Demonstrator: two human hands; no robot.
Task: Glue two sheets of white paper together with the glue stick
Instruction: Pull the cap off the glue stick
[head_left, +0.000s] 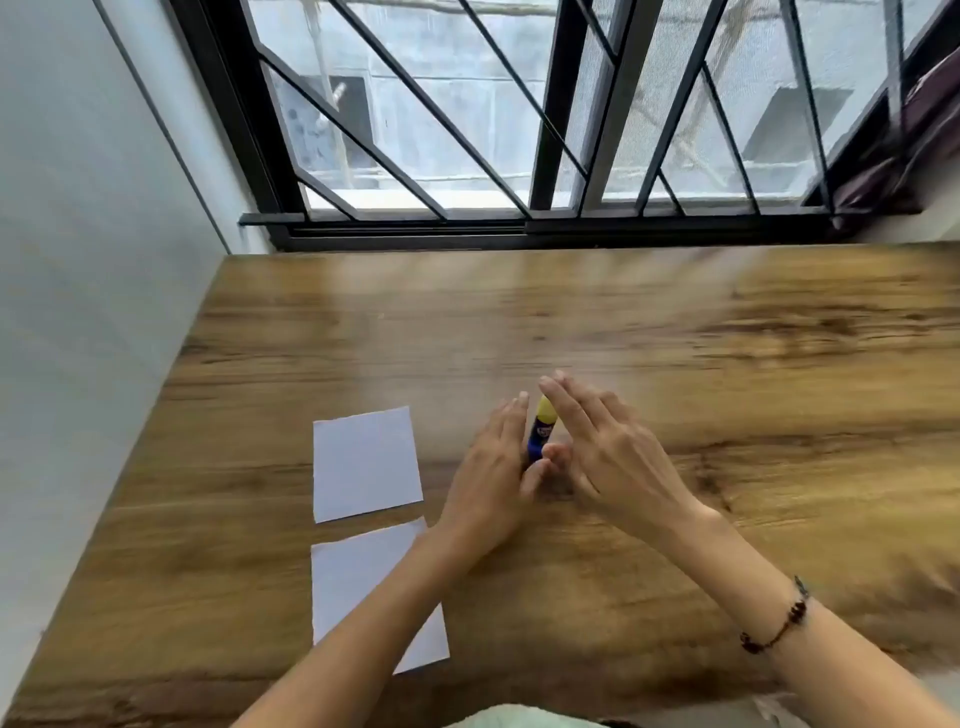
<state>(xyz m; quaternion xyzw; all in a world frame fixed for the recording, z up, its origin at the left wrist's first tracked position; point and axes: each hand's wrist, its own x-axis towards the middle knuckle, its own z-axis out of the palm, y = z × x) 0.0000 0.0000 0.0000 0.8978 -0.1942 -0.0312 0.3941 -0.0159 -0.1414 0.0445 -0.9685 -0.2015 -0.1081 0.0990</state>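
Observation:
A glue stick (540, 428) with a blue body and a yellow cap stands upright on the wooden table (701, 332). My left hand (493, 483) is just left of it and my right hand (608, 447) just right, both with fingers stretched out flat. Both thumbs meet near the stick's base; no grip on it shows. Two white paper sheets lie to the left, a short gap between them: the far sheet (363, 462) fully visible, the near sheet (358, 582) partly covered by my left forearm.
A white wall (78, 260) runs along the table's left edge. A barred window (467, 130) stands right behind the table's far edge. Bare wood stretches to the right and behind the stick. A beaded bracelet (779, 623) sits on my right wrist.

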